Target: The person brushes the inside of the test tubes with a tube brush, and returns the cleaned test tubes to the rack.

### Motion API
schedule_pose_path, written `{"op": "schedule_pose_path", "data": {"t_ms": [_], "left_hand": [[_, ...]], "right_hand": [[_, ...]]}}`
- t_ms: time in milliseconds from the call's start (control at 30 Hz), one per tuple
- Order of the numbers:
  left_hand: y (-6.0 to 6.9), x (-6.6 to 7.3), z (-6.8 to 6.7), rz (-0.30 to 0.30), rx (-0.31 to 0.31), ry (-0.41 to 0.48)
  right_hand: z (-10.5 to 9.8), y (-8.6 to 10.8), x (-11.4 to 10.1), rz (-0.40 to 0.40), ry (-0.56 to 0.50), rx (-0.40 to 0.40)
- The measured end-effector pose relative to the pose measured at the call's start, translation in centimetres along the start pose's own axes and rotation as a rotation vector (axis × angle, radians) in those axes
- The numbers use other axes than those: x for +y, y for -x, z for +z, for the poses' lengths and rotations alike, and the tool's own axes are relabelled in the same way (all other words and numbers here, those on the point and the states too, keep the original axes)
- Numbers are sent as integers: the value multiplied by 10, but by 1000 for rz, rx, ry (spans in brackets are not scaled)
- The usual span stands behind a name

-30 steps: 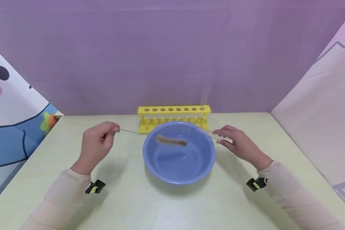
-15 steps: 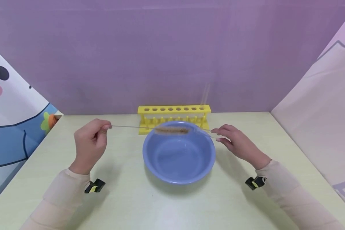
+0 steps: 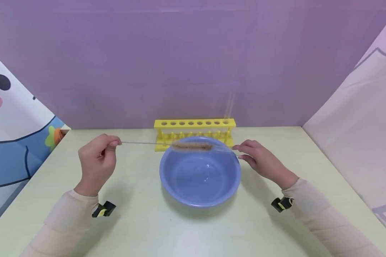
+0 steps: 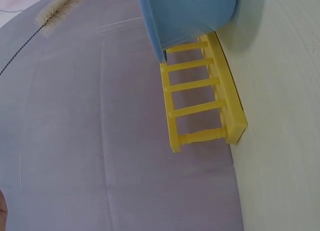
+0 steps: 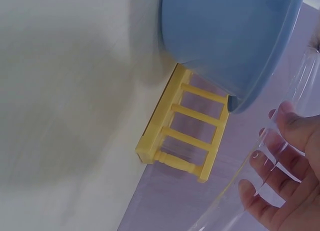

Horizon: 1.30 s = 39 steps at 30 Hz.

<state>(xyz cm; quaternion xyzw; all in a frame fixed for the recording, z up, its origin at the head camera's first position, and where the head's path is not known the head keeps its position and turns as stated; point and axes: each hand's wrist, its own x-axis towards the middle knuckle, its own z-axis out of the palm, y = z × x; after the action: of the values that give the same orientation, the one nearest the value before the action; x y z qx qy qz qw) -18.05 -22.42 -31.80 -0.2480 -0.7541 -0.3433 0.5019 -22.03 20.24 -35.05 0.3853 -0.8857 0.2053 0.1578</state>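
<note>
My left hand (image 3: 98, 162) pinches the thin twisted-wire handle of a test tube brush (image 3: 193, 146). Its tan bristles lie level over the far rim of a blue basin (image 3: 199, 203), pointing right. In the left wrist view the bristles (image 4: 60, 12) show at the top left. My right hand (image 3: 263, 160) holds a clear test tube (image 3: 223, 149) between thumb and fingers. That tube (image 5: 300, 83) slants through the right wrist view. The brush tip is at the tube's mouth; whether it is inside, I cannot tell.
Behind the basin stands a yellow test tube rack (image 3: 194, 123). Another clear tube (image 3: 229, 105) rises from its right end. A purple cloth backdrop (image 3: 193, 64) closes off the back of the pale table (image 3: 193, 235).
The brush has risen from above the basin's inside to its far rim and levelled out, while my left hand moved left. My right hand has shifted slightly left with the tube.
</note>
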Motion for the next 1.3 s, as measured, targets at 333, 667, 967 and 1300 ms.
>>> {"op": "schedule_pose_path", "data": {"t_ms": [333, 667, 967, 1300], "left_hand": [[0, -1, 2, 22, 12, 34], [-3, -5, 3, 108, -32, 36], [-5, -9, 2, 145, -44, 58], [-2, -16, 1, 162, -83, 76]], "right_hand": [[0, -3, -2, -17, 0, 13], [-1, -4, 0, -40, -44, 19], [-1, -7, -1, -47, -68, 19], [-5, -8, -1, -24, -106, -27]]}}
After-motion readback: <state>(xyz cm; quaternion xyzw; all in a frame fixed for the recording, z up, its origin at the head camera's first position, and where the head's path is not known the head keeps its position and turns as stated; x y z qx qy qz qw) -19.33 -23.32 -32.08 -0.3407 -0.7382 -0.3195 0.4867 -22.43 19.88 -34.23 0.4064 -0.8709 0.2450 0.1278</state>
